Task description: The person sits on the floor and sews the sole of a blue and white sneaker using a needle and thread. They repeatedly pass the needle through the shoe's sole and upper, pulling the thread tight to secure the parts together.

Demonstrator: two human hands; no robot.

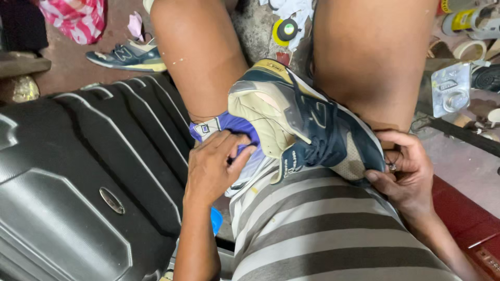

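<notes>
A navy and cream sneaker point(307, 122) lies wedged between my bare thighs, sole edge and heel toward the top of the head view. My right hand point(406, 169) grips the toe end of the sneaker, thumb pressed on its beige mesh. My left hand point(213, 166) is closed on the purple and white fabric point(234, 127) at my left thigh, right beside the shoe's heel. What lies under the fingers is hidden.
A dark grey hard-shell suitcase point(78, 177) fills the left. A matching sneaker point(130, 56) lies on the floor beyond it, near a pink striped bag point(75, 18). Tape rolls, tubes and a yellow and black disc point(285, 30) clutter the top right.
</notes>
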